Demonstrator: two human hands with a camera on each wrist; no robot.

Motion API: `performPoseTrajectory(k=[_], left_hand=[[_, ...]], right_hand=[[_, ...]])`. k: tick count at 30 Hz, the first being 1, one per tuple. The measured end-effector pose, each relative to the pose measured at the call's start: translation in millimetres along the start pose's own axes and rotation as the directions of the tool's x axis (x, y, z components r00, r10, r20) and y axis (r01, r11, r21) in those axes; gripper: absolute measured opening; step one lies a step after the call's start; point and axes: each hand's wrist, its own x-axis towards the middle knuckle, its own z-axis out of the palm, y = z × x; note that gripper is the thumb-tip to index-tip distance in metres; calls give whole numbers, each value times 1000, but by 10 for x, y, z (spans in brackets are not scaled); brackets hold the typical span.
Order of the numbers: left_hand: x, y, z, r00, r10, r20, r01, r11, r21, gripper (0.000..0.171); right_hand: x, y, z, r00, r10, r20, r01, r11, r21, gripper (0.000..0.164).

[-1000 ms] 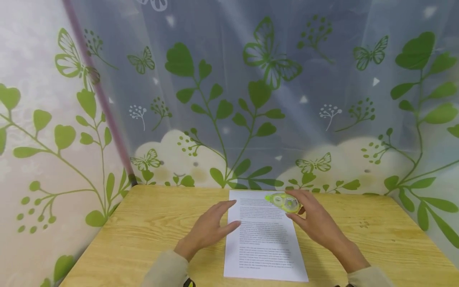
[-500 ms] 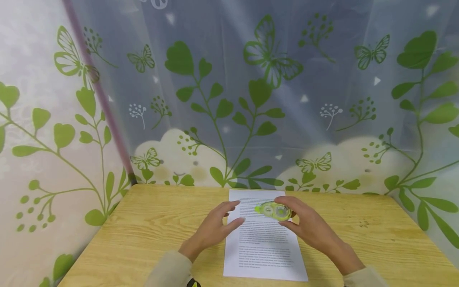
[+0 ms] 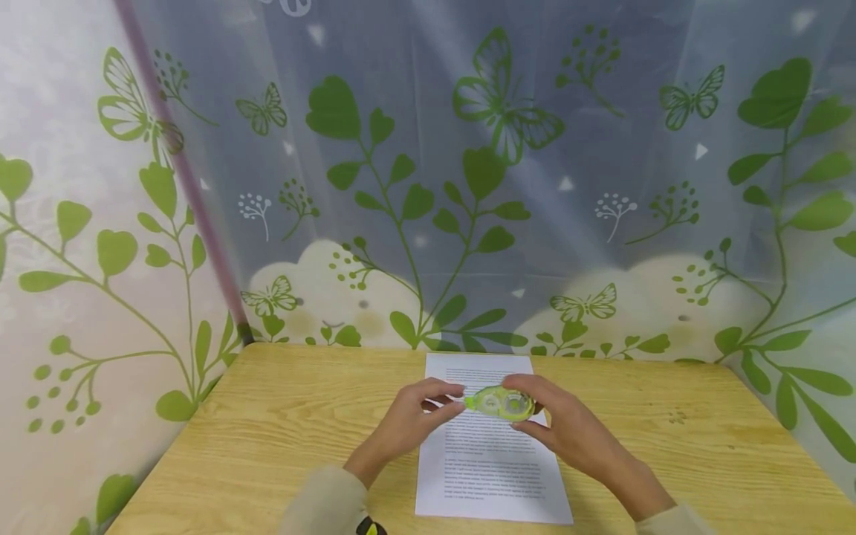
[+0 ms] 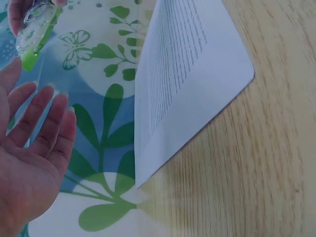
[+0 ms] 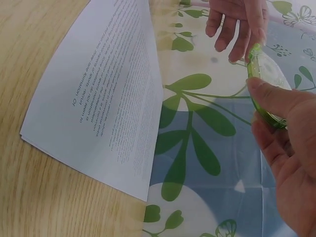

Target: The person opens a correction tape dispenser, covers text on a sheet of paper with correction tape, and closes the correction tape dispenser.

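Observation:
My right hand [image 3: 568, 423] grips a green, see-through correction tape [image 3: 501, 403] by its wide end, fingers along the top edge and thumb below in the head view. Its narrow green tip points left, held above the printed paper [image 3: 495, 475]. At that tip is my left hand [image 3: 417, 416], its thumb right beside the end. Seen from the left wrist, the fingers of the left hand [image 4: 39, 133] stay extended and spread, not curled round the tape. The right wrist view shows the correction tape [image 5: 269, 74] between the thumb and fingers of the right hand [image 5: 296, 133].
The paper, more than one sheet thick at its corner, lies flat on a wooden table [image 3: 287, 416], reaching near its back edge. Behind the table hangs a blue and white curtain [image 3: 414, 178] with green leaves and butterflies.
The right hand has brought the correction tape left and slightly toward me. My left hand has moved right, and its fingertips have reached the tape's tip.

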Motion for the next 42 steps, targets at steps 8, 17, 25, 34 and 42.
performPoseTrajectory(k=[8,17,25,34,42], left_hand=[[21,27,32,1000,-25,9,25,1000,-4,14],[-26,235,14,997,-72,16,72,997,-9,12],[-99,378,-5,993,-113,41,115,992,-53,13],[-93,370,24,986,-152,66,157,984,-86,10],[-100,376,39,983,-156,99,166,981,-100,10]], right_hand=[[-33,2,24,1000,-8,-2,8,1000,-11,69],[-66,-2,30,1000,0,-14,0,1000,-9,69],[-97,17,37,999,-9,-32,9,1000,-14,68],[-121,28,24,999,-2,-33,2,1000,9,66],[-147,39,22,999,-1,-37,2,1000,16,68]])
